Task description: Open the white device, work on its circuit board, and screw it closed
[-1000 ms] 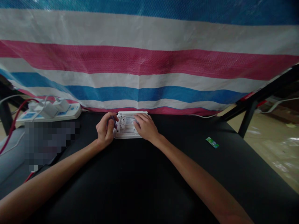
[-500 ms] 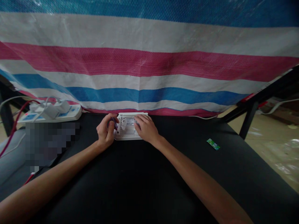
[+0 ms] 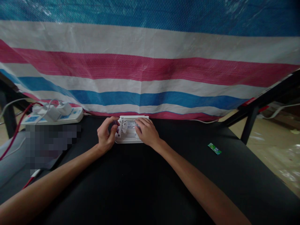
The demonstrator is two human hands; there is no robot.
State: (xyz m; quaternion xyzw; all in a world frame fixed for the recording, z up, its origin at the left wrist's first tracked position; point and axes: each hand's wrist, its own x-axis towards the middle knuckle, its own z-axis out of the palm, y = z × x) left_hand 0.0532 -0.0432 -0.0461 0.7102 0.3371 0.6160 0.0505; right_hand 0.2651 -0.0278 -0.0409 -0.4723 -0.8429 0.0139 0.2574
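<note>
A white router-like device [image 3: 128, 135] lies on the black table, its vented, labelled face up and a white bar along its far edge. My left hand [image 3: 106, 135] is at the device's left side, thumb and fingers curled around a small purple object [image 3: 115, 127]. That object is mostly hidden by the fingers, and its kind is unclear. Across the device's right part lies my right hand [image 3: 148, 131], fingers stretched out flat and thumb apart, covering part of the label.
On the left a white power strip [image 3: 76, 115] carries plugged-in chargers and cables, including a red cable [image 3: 17, 128]. A blurred-out dark flat item [image 3: 51, 147] lies in front of it. A small green packet [image 3: 214, 148] rests on the right. Striped sheeting [image 3: 140, 68] hangs behind the table.
My left thumb and fingers have shifted slightly around the purple object, with a wider gap between them. My right hand stays on the device. The camera view has tilted up a little.
</note>
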